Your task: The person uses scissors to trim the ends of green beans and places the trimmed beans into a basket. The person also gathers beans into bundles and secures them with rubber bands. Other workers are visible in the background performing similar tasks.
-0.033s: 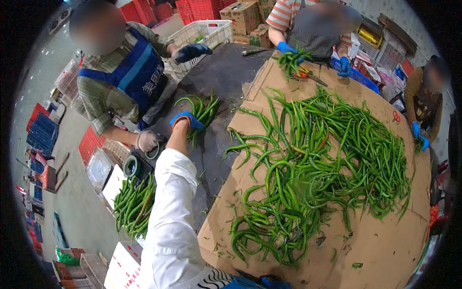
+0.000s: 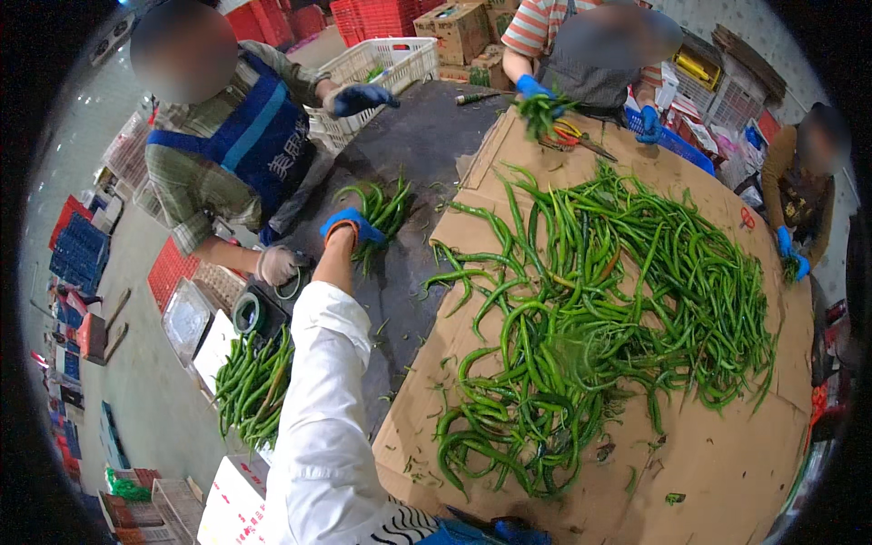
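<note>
My left hand [image 2: 352,226], in a blue glove with an orange cuff, reaches out over the dark tabletop [image 2: 427,136]. It is closed on the near end of a small bunch of long green chili peppers [image 2: 389,211], which fan out to the right and touch the table. At the bottom edge shows a bit of blue glove, my right hand [image 2: 520,531], beside a dark object [image 2: 477,521] that I cannot make out; its fingers are hidden. A large heap of green chili peppers [image 2: 581,309] spreads over the cardboard [image 2: 708,454] to my right.
Across the table a co-worker's gloved hand [image 2: 277,266] is near a roll of green tape [image 2: 247,312]. More peppers [image 2: 254,386] lie in a pile at left. Orange-handled scissors [image 2: 572,136] lie by another worker's hand [image 2: 536,89]. A white crate [image 2: 413,62] stands behind.
The far worker's hand with its peppers has shifted slightly up and left, showing more of the scissors. My left hand has stayed nearly still.
</note>
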Motion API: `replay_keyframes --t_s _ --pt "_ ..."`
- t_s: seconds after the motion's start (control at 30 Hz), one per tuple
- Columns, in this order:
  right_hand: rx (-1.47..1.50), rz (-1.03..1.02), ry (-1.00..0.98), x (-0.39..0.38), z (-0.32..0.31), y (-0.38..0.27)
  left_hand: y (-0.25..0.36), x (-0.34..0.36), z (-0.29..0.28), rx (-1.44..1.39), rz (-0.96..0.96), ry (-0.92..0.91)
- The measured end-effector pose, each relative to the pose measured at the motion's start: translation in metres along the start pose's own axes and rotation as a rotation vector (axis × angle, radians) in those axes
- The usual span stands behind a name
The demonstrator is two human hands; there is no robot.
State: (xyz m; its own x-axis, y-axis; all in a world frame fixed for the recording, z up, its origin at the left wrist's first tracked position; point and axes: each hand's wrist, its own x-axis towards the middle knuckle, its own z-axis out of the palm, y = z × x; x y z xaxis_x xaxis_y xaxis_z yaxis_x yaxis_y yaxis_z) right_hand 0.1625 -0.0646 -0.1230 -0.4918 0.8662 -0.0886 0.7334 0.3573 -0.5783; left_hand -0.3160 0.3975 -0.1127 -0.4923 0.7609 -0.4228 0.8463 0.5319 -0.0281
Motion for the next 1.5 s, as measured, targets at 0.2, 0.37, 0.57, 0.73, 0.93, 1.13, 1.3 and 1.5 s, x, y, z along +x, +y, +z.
replay_keyframes --t_s 0.2,0.37,0.57,0.73,0.93,1.13,1.3,1.5 --pt "-0.004 -0.002 0.057 -0.017 0.025 0.003 -0.004 -0.041 -0.006 -0.085 0.074 0.178" --pt "-0.005 -0.047 0.107 -0.044 0.046 0.019 -0.019 -0.101 -0.023 0.224 0.032 0.397" --pt "0.003 -0.077 0.152 -0.035 0.008 -0.008 0.044 -0.140 -0.052 0.039 0.554 0.482" --pt "0.045 -0.152 0.237 -0.039 0.003 -0.011 0.131 -0.308 0.043 -0.259 1.613 0.530" --pt "-0.003 -0.201 0.341 -0.038 0.007 -0.009 0.040 -0.452 0.141 -0.212 1.960 0.247" --pt "-0.052 -0.183 0.357 -0.046 0.014 -0.018 -0.091 -0.469 0.177 -0.349 1.143 0.208" --pt "-0.096 -0.132 0.298 -0.050 0.021 -0.012 -0.130 -0.480 0.229 -0.684 0.927 0.261" --pt "-0.097 -0.160 0.341 -0.049 0.029 -0.006 -0.124 -0.496 0.252 -0.507 0.947 0.673"
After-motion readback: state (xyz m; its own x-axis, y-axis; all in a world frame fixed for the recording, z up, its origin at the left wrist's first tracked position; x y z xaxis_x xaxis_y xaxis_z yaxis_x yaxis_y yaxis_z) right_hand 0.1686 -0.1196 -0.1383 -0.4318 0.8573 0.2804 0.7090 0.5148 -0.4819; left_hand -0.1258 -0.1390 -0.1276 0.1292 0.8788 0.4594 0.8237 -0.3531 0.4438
